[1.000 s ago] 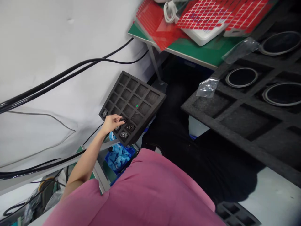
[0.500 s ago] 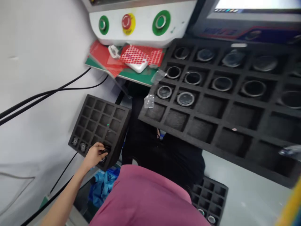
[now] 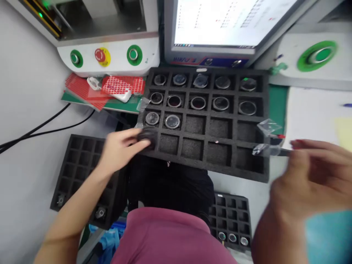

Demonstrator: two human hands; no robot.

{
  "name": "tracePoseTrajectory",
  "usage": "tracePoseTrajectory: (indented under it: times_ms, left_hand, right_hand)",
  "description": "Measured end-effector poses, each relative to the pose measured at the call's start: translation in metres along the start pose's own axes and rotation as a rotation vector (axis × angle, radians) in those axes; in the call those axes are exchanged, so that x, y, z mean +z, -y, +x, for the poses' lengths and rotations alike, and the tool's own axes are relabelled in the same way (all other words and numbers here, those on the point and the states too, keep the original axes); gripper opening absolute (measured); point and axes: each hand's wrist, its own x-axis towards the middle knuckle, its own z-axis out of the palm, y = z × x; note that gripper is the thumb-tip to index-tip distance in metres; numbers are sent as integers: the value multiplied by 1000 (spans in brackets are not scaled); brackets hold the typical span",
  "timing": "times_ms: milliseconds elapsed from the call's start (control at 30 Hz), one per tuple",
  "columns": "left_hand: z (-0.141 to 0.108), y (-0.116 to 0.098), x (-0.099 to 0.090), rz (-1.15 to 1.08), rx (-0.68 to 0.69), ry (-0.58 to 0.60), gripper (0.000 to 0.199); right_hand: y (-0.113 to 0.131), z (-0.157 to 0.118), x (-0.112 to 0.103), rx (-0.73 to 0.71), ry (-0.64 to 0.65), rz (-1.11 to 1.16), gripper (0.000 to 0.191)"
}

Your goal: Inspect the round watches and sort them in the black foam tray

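Note:
My left hand (image 3: pixel 118 148) pinches a small dark round part (image 3: pixel 144 137) over the front left corner of a large black foam tray (image 3: pixel 209 167). The tray's far rows hold several round ringed lenses (image 3: pixel 172 121); its near pockets are bare. My right hand (image 3: pixel 310 176), blurred, hovers at the tray's right end, fingers closed on a thin dark tool (image 3: pixel 283 152). A scrap of clear plastic film (image 3: pixel 262 149) sits at the tool's tip. A second, smaller foam tray (image 3: pixel 79 161) with a few small parts lies low on the left, under my left forearm.
Behind the tray stand a white machine panel with green buttons (image 3: pixel 133 55) and a red stop button (image 3: pixel 100 55), plus a lit monitor (image 3: pixel 228 22). Red gridded sheets (image 3: pixel 118 86) lie at the back left. Black cables (image 3: pixel 41 128) run left. Another small tray (image 3: pixel 233 209) sits below.
My view swung up from the small left tray to the large tray. My left hand lifted off the small tray with a dark part and moved right. My right hand came into view.

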Motion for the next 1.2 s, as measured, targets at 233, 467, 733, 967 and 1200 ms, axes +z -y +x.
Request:
tracePoseTrajectory:
  times_ms: [233, 467, 733, 967, 1200]
  left_hand:
    - [96, -111, 158, 257, 375, 530, 40]
    - [58, -99, 133, -42, 322, 425, 8]
    - [-12, -85, 94, -538, 90, 569, 19]
    - [-34, -68, 89, -664, 104, 463, 21]
    - [-38, -61, 97, -724, 48, 336, 24]
  right_hand:
    - [35, -17, -4, -162, 73, -79, 16]
    - [39, -17, 2, 152, 89, 176, 11]
    - [89, -16, 19, 403, 327, 568, 14]
    - [103, -27, 17, 564, 424, 702, 10]
    - [108, -31, 20, 569, 436, 729, 11]
